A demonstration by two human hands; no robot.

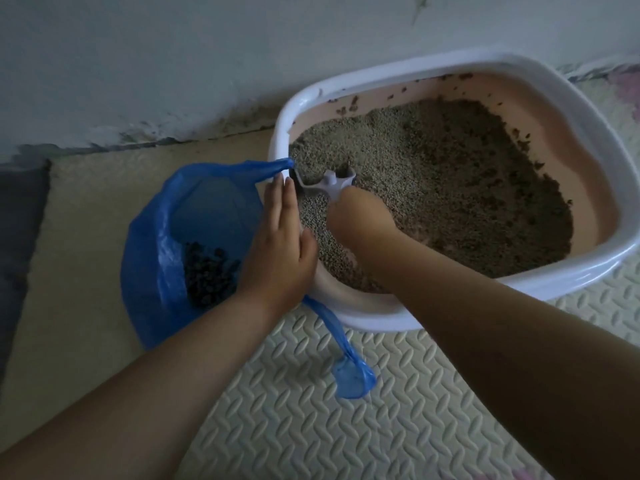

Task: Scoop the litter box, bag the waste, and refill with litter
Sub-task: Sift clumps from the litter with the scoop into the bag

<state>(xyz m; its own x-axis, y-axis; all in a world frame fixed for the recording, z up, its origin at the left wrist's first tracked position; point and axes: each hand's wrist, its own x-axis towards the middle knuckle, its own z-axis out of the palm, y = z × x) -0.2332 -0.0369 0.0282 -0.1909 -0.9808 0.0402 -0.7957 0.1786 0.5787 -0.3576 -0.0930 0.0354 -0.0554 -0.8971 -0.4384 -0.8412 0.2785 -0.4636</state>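
Observation:
A white litter box (571,102) with a pink inner wall holds grey-brown litter (450,174), darker toward the right. My right hand (360,220) is closed on the handle of a pale scoop (329,183), whose head is dug into the litter at the box's left edge. My left hand (280,244) lies flat with fingers together against the box's left rim, pressing the blue plastic bag (166,244) there. The bag hangs open beside the box and has dark clumps of waste (207,275) at its bottom. One bag handle (349,368) trails on the mat.
The box stands on a cream embossed foam mat (311,410) against a pale wall (173,64) with a scuffed base. A dark grey mat (17,237) lies at the far left. Dirt specks cling to the box's inner back wall.

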